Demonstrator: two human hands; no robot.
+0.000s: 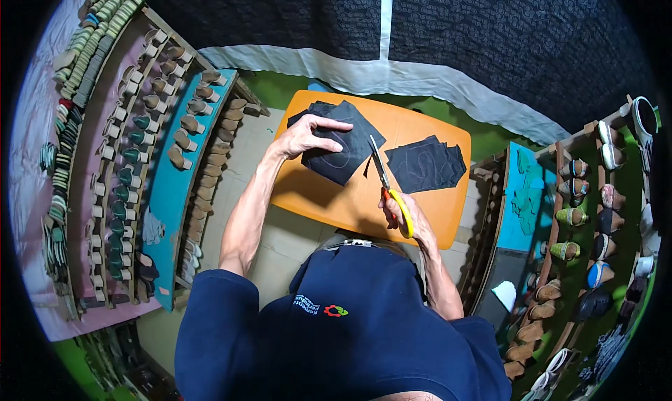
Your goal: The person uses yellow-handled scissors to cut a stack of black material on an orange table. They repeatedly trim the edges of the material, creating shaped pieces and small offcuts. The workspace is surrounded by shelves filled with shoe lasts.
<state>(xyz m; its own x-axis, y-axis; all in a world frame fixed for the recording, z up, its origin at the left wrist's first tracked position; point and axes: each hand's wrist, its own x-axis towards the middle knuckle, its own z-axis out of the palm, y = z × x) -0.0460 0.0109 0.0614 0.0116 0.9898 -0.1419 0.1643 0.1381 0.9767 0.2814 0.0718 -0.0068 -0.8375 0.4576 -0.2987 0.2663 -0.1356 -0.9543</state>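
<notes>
My left hand (313, 136) lies on a pile of black fabric pieces (339, 166) on the left half of a small orange table. Its index finger and thumb are stretched out and apart over the cloth; the other fingers are partly hidden. A faint pale outline is drawn on the top piece. In my right hand (413, 215) is a pair of scissors (397, 208) with yellow and red handles. Their blades point away from me, by the right edge of that pile. Just right of the blades sits a second pile of black fabric pieces (423, 164), also with a pale curved outline.
The orange table (308, 205) stands in front of me. Racks of shoe lasts and shoes (185, 138) line the left side. More shoes (574, 217) fill racks on the right, beside a blue board with green scraps (525, 198). A dark patterned curtain (490, 44) hangs behind.
</notes>
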